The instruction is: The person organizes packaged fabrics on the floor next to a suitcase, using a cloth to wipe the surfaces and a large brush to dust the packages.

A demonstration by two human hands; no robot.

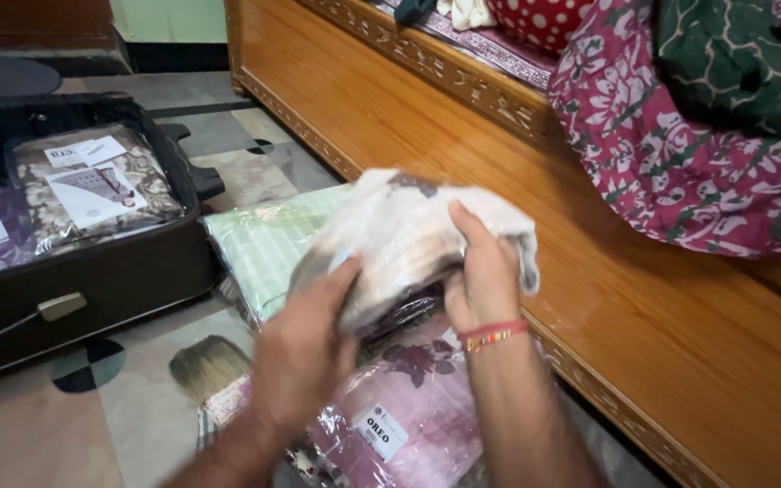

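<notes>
Here both hands, left (pixel 305 352) and right (pixel 481 276), gripped a clear-wrapped fabric packet (pixel 399 239) above the floor stack (pixel 273 244). Suitcase (pixel 83 271) lay left. Judgement: support underneath; the wrap looked slippery.

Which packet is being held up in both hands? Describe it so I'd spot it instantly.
Beside the long wooden bed frame, above a floor pile of wrapped fabric packs, both hands lift one clear-plastic packet. Unlike the green checked pack and pink pack beneath, it looks pale cream-brown and crumpled.
</notes>
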